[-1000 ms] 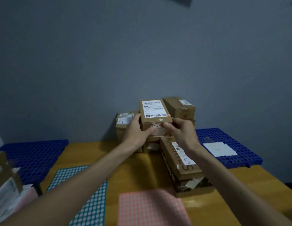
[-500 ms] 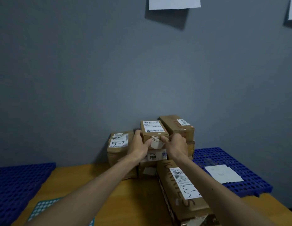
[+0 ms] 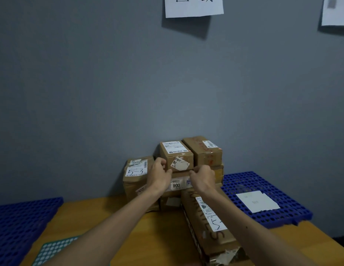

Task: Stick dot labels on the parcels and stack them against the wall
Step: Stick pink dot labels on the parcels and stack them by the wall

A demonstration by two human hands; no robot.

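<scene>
At far left a blue perforated plastic panel (image 3: 23, 217) is lying beside a green sheet of white dot labels (image 3: 54, 250) at the near edge of the orange-brown wooden desk (image 3: 109, 217). Against the grey wall (image 3: 109, 93), a brown cardboard parcel marked "5-3" (image 3: 136, 175) is standing on the desk. Just right of it, the left hand (image 3: 159, 173) is curling its fingers (image 3: 162, 162) round the lower left edge of a small brown cardboard parcel with a white shipping label (image 3: 176, 152). That parcel is sitting at the top of the stack, on a cardboard parcel marked "004" (image 3: 178, 184). The right hand (image 3: 202, 176) is hovering at the small parcel's lower right corner with fingers curled; whether they are gripping the cardboard or sitting just clear of it cannot be told. Just beside the small parcel a second brown cardboard parcel with reddish markings (image 3: 203, 150) is sitting. Nearer the camera a long brown cardboard box (image 3: 209, 221) is lying end-on, and a second blue perforated panel (image 3: 263, 181) is carrying a white sheet of paper (image 3: 257, 201). The step in hand looks like stacking: the small parcel is being seated in its place against the wall. Next the person will probably be letting go without nudging it askew, then reaching back for another parcel and a dot.
</scene>
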